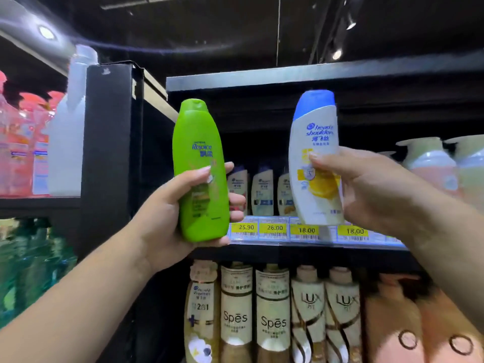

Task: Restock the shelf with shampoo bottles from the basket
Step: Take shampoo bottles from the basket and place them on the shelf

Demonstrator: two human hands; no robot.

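Green bottle [200, 166]: standing upright in the air, cap up, in front of the left end of the shelf [275, 251], its Rejoice label facing the camera.
White bottle [314, 158]: being held up to the right of the green one, blue cap on top, leaning slightly, well apart from it.
Left hand [165, 216]: gripping the green bottle's lower half, fingers [237, 200] wrapping round its right side, thumb lying across the front.
Right hand [372, 189]: gripping the white bottle from the right, thumb pressing on the label.
Shelf: carrying small white bottles [262, 191] far back, behind both held bottles.
Price tags [273, 229]: running along the shelf's front edge.
Lower shelf: Spes bottles [235, 310] and Lux bottles [309, 313] standing side by side.
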